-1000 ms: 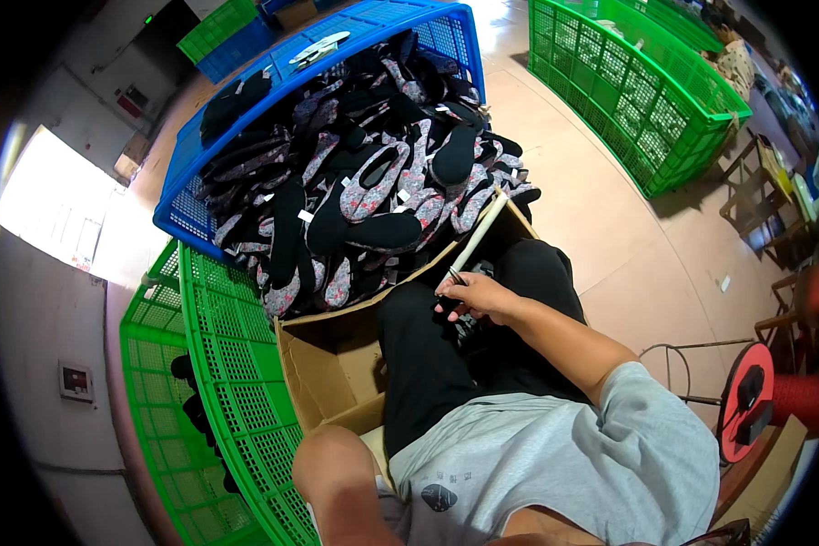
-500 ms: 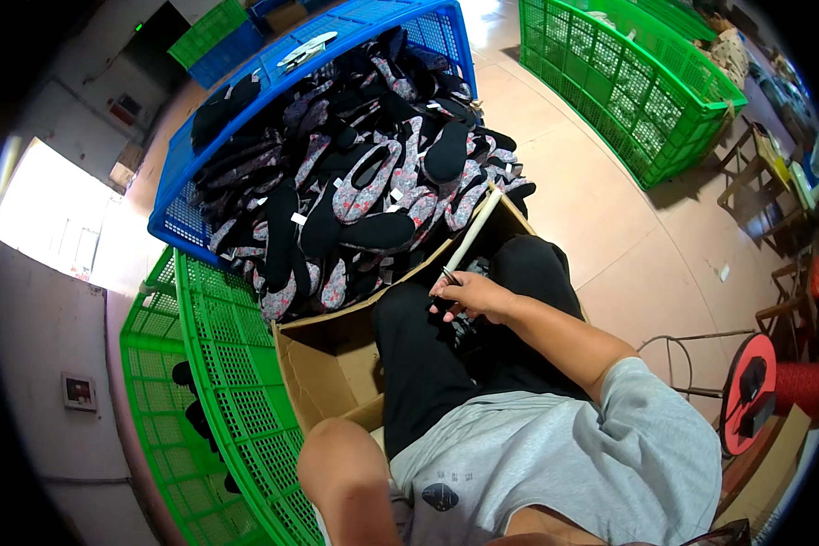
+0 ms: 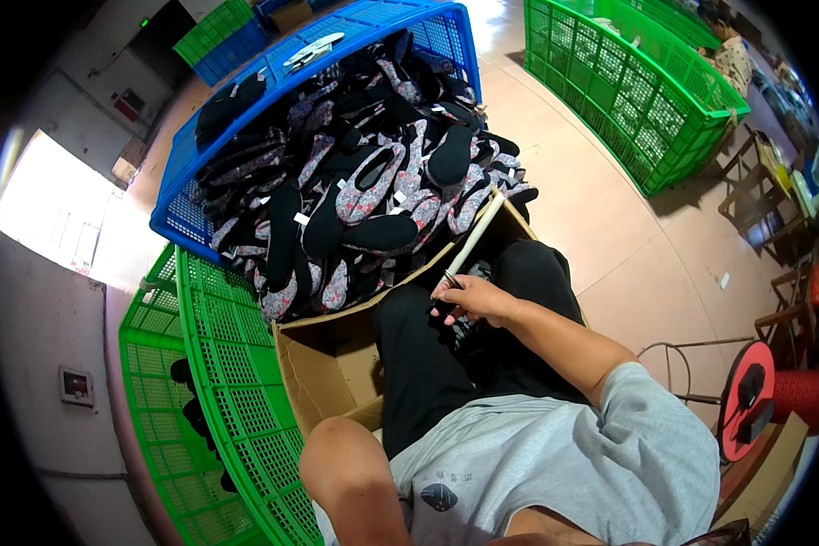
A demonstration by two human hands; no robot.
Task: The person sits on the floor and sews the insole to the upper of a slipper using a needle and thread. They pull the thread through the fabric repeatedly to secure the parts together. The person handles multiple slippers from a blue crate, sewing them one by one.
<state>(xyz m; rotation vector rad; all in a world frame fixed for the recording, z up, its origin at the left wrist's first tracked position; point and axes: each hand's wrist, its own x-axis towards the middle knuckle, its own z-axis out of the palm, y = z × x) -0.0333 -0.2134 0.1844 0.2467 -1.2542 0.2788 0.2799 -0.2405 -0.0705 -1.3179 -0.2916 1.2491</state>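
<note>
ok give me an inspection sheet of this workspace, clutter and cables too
Surface: pale floor; open carton by the person's legs.
Job's things: patterned slippers with black soles, heaped at the blue crate; slender dark tool, exact type unclear.
Clutter: white flat pieces on the blue crate; pale scrap on the floor.
Hands: right hand grips the tool; left hand out of view.
Cables: thin dark line on the left wall, possibly a cable.
Surroundings: green crate, wooden stool, red spool at right.
</note>
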